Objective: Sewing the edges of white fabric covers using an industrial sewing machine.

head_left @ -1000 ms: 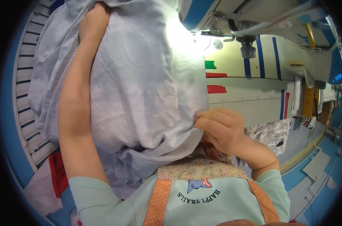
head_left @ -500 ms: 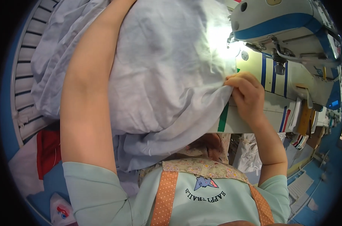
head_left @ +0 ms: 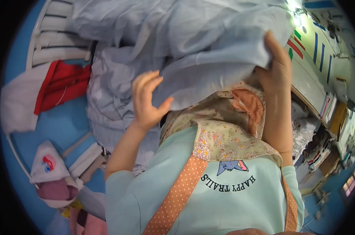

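Right hand (head_left: 277, 64) pinches the pale blue fabric's (head_left: 201, 43) edge, upper right of frame. Left hand (head_left: 146, 100) is spread open just under the hanging fold at centre.

Garment workshop or small sewing factory. Evidence: heap of pale blue-grey fabric (head_left: 177, 43) fills the work area, more of it spilling over a white slatted rack (head_left: 58, 43) at left. Red cloth (head_left: 58, 86) and white cloth pieces (head_left: 17, 105) lie on a blue surface (head_left: 56, 129). At right, a cream worktable (head_left: 308, 76) with coloured tape marks, red, green and blue. Below its edge, bundles of white patterned cloth (head_left: 304, 135) and stacked material. The person wears a floral patchwork apron (head_left: 224, 133) with dotted orange straps. Bright task lighting over the table.
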`<state>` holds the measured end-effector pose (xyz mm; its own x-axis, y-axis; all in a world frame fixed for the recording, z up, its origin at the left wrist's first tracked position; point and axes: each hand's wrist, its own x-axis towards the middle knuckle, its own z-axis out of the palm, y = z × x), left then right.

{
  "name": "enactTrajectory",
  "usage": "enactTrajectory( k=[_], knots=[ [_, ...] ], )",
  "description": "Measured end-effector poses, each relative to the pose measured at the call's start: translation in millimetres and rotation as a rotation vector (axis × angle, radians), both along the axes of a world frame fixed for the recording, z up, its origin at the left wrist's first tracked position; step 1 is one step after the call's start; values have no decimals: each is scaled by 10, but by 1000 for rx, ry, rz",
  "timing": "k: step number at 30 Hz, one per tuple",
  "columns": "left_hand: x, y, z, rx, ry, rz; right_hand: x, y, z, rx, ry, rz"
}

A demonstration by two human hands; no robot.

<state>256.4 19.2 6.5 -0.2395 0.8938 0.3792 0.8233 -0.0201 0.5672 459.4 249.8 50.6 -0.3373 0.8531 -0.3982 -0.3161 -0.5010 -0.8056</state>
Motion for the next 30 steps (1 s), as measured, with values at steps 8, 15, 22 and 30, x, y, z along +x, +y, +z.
enactTrajectory(
  k=[8, 15, 22, 30],
  knots=[
    [377, -732, -374, 134, 40, 350, -721, -759, 155, 130, -122, 407],
    [110, -474, -398, 96, -251, 198, -714, -884, 73, 165, -86, 468],
    [145, -388, -423, 99, -630, 96, -583, -1097, -137, 40, 12, 513],
    [288, -247, -499, -64, -737, 125, -281, -1224, -303, 11, 52, 428]
  ],
)
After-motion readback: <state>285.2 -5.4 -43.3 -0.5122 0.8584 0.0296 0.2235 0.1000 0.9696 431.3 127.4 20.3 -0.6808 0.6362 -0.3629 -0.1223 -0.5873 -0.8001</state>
